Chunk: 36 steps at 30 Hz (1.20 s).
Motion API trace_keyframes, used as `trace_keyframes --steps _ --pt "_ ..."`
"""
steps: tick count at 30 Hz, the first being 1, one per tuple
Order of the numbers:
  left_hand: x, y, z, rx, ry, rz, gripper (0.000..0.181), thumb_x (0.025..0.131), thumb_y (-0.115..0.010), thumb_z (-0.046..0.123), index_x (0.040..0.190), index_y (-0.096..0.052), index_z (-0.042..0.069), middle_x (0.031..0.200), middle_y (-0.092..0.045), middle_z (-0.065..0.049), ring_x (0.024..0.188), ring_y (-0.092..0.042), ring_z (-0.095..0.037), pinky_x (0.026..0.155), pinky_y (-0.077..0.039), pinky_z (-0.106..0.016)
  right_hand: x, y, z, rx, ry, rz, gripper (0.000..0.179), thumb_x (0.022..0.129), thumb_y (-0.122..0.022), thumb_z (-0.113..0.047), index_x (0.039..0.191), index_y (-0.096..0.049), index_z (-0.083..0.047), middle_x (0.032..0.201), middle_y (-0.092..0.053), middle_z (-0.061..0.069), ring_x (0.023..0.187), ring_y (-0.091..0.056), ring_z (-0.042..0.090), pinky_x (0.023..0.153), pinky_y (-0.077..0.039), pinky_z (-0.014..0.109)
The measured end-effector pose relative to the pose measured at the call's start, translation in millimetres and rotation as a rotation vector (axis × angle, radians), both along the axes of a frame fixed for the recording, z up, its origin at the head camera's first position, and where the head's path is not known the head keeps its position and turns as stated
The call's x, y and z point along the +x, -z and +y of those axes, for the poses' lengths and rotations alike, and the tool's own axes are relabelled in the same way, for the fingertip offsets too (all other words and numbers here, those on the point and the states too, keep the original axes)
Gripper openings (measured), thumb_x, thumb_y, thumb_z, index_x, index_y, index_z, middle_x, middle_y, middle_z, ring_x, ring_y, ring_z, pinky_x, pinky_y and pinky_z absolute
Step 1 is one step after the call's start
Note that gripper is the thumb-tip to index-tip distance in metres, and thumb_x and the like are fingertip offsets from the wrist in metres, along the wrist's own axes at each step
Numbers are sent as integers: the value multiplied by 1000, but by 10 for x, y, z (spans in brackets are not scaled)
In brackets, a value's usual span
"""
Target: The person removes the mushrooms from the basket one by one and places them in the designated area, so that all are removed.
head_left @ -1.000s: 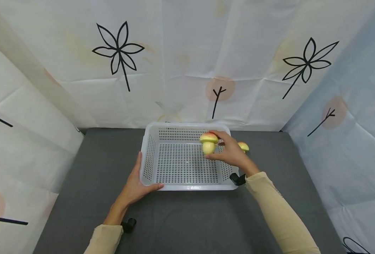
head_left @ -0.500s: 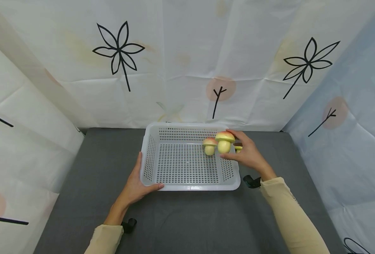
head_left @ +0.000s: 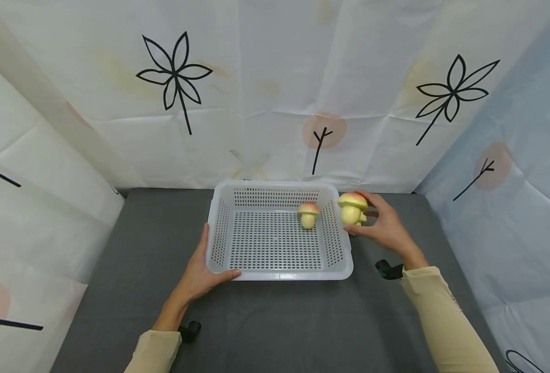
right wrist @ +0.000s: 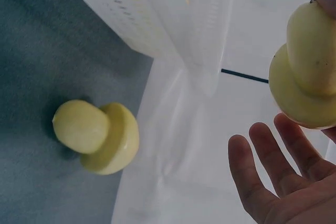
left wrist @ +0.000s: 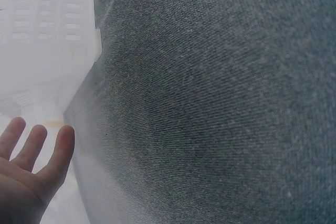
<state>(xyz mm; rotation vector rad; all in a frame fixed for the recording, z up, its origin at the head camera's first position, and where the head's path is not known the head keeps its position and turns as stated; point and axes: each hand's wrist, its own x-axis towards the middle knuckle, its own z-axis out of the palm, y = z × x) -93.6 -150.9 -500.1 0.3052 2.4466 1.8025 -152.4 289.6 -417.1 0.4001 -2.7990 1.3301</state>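
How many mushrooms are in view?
3: first mushroom in the basket, second mushroom in the right hand, third mushroom on the table beside the basket. Others might be hidden.

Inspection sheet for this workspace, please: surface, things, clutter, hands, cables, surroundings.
Surface: dark grey cloth.
Job's things: white perforated basket; first toy mushroom inside it, cap up, toward its right end; second toy mushroom held; third toy mushroom on the cloth, right of the basket.
Clutter: nothing seen.
Hands: left hand touches the basket's near left corner; right hand pinches the second mushroom.
Cables: nothing seen.
Surroundings: printed fabric walls at back, left and right.
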Motion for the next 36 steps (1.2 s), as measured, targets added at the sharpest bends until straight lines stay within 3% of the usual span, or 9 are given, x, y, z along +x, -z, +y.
trace_keyframes --steps 5,7,16,29,36 --pt "-64 263 -49 4 -11 11 142 68 -96 12 163 8 27 169 -8 -8 140 -38 -44 103 -36 -61 25 15 102 -4 29 -1 90 81 -88 -16 155 -37 -3 142 -48 19 126 -49 38 100 -41 59" --pt "-71 298 -58 3 -9 15 142 68 -97 15 162 8 33 169 -9 -4 139 -41 -40 102 -38 -59 32 36 153 -7 36 1 89 82 -88 -14 155 -37 -2 142 -48 20 126 -48 39 100 -41 60" --pt "-76 304 -55 31 3 10 142 68 -98 21 162 8 40 169 -11 3 137 -44 -39 99 -42 -56 33 135 405 4 77 -27 90 83 -86 -15 156 -35 -4 142 -48 21 125 -48 39 98 -41 61" --pt "-82 305 -59 38 17 31 142 69 -97 19 162 8 39 170 -11 -2 135 -45 -42 97 -43 -59 37 351 643 -21 127 -83 89 85 -84 -11 156 -32 2 146 -43 29 130 -45 47 99 -40 64" --pt "-80 297 -60 29 7 23 143 67 -98 19 162 8 38 169 -12 0 135 -46 -39 99 -42 -57 22 495 751 15 149 -150 89 87 -83 -21 157 -31 2 147 -42 30 128 -45 48 95 -42 63"
